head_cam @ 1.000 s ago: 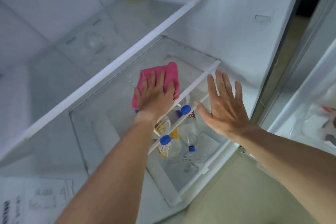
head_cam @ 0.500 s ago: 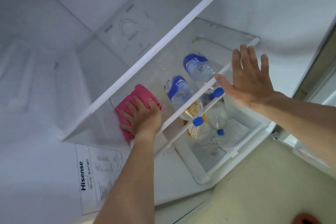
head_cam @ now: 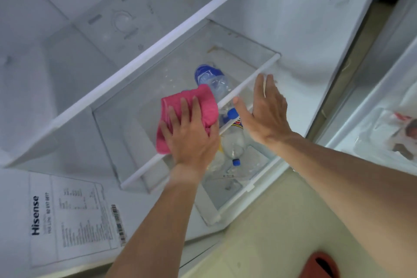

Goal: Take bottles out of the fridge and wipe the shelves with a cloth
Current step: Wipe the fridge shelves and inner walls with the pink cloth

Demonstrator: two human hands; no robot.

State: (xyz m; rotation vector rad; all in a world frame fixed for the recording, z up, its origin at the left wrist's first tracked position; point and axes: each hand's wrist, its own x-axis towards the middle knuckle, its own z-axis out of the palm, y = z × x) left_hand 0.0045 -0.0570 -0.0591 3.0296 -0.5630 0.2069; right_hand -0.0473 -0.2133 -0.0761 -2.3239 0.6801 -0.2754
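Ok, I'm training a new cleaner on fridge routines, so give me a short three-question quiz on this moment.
1. True or false: the left hand presses a pink cloth flat on the glass shelf.
2. What is the right hand holding?
A. a bottle
B. a second cloth
C. nothing, it is open by the shelf's front rail
3. Fill in: the bottles seen through the glass have ____ caps.

Key:
1. True.
2. C.
3. Blue; they lie in the compartment below the shelf.
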